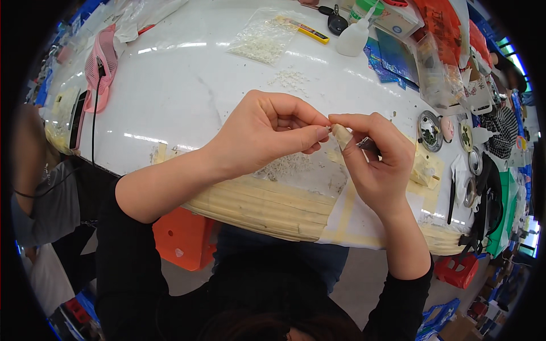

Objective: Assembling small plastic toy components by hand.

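Over the near part of the table, my left hand (264,133) and my right hand (381,159) meet fingertip to fingertip. Thumb and forefinger of each are pinched together. Whatever lies between the tips is too small to name. Beige tape (342,136) wraps the tip of my right thumb. A dark, shiny object (368,145) shows inside the curled fingers of my right hand, its kind unclear. Below my hands, many tiny white pieces (284,166) lie scattered on the white table (182,85). Another loose patch of white bits (290,79) lies beyond them.
Farther back are a clear bag of white pieces (263,42), a yellow cutter (313,33), a squeeze bottle (352,38) and car keys (337,23). Round metal dishes (430,132) stand at right. A pink mesh pouch (102,62) and cable lie left. Tape covers the front edge (261,210).
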`<state>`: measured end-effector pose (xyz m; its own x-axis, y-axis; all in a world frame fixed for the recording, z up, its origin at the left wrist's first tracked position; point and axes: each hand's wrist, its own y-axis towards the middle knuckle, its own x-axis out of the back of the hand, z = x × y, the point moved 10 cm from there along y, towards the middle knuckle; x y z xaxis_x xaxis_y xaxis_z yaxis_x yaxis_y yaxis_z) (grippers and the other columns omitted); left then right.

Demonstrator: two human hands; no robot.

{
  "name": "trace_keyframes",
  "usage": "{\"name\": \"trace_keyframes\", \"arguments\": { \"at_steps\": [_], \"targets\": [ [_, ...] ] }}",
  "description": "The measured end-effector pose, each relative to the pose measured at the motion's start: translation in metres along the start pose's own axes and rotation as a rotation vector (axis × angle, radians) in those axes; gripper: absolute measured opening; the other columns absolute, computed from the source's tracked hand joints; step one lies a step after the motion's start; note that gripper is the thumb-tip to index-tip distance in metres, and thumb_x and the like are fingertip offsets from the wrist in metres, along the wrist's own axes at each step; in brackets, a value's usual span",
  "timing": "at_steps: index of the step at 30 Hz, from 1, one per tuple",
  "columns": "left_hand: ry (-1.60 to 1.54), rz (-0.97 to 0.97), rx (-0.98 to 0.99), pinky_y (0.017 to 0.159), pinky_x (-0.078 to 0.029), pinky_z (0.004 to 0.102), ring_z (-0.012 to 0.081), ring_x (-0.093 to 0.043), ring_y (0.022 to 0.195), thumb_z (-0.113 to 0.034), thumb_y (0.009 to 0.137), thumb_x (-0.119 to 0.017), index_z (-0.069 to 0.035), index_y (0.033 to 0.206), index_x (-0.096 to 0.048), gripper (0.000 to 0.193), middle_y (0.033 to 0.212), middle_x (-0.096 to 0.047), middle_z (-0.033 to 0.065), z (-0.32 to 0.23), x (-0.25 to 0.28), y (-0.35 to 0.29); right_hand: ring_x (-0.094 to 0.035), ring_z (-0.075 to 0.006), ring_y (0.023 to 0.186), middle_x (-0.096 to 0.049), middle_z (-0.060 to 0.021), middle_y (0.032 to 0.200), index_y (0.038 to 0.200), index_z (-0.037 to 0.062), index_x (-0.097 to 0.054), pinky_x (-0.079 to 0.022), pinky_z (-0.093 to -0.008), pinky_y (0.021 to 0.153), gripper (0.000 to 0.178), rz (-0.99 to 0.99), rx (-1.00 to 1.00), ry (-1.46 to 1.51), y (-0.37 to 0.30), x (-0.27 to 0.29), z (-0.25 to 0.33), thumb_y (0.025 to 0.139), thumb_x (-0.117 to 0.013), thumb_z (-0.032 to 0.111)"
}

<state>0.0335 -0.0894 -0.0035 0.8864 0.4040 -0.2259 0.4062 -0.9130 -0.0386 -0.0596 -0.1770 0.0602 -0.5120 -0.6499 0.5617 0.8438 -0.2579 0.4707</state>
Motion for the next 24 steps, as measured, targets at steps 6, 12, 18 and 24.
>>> {"name": "trace_keyframes", "arguments": {
  "at_steps": [6, 12, 18, 24],
  "targets": [
    [0.038, -0.003, -0.009, 0.073, -0.056, 0.0238, 0.0122, -0.067, 0.08, -0.008, 0.092, -0.065, 0.003, 0.1, -0.068, 0.014, 0.089, -0.071, 0.0095, -0.0015, 0.0028, -0.0002, -0.063, -0.0134, 0.063, -0.062, -0.0052, 0.073, 0.098, 0.0063, -0.072, -0.049, -0.0236, 0.056, 0.036, -0.007, 0.076, -0.011, 0.0001, -0.0003, 0.0056, 0.068, -0.062, -0.009],
    [-0.017, -0.018, 0.03, 0.073, -0.056, 0.025, 0.0129, -0.068, 0.081, -0.01, 0.092, -0.066, 0.002, 0.1, -0.068, 0.014, 0.09, -0.071, 0.0094, 0.0009, 0.0043, 0.0003, -0.061, -0.0128, 0.06, -0.06, -0.0052, 0.071, 0.102, 0.0071, -0.072, -0.048, -0.0236, 0.055, 0.041, 0.007, 0.085, -0.031, 0.0001, -0.0003, 0.0072, 0.067, -0.061, -0.009],
    [-0.07, -0.01, 0.01, 0.074, -0.056, 0.0253, 0.0135, -0.068, 0.083, -0.009, 0.091, -0.066, 0.001, 0.1, -0.068, 0.014, 0.092, -0.071, 0.009, 0.0005, 0.0044, 0.0015, -0.061, -0.0139, 0.06, -0.061, -0.0059, 0.071, 0.101, 0.0067, -0.072, -0.048, -0.0241, 0.056, 0.039, -0.006, 0.063, -0.025, 0.0003, 0.0012, 0.0064, 0.067, -0.061, -0.009],
    [-0.035, -0.003, 0.002, 0.074, -0.056, 0.0245, 0.013, -0.068, 0.084, -0.006, 0.091, -0.066, 0.0, 0.101, -0.068, 0.012, 0.093, -0.071, 0.0083, -0.0002, 0.0039, 0.0016, -0.062, -0.0151, 0.062, -0.063, -0.0064, 0.074, 0.097, 0.0061, -0.071, -0.05, -0.0246, 0.057, 0.033, -0.047, 0.048, -0.042, 0.0004, 0.0037, 0.0063, 0.069, -0.063, -0.009]
  ]
}}
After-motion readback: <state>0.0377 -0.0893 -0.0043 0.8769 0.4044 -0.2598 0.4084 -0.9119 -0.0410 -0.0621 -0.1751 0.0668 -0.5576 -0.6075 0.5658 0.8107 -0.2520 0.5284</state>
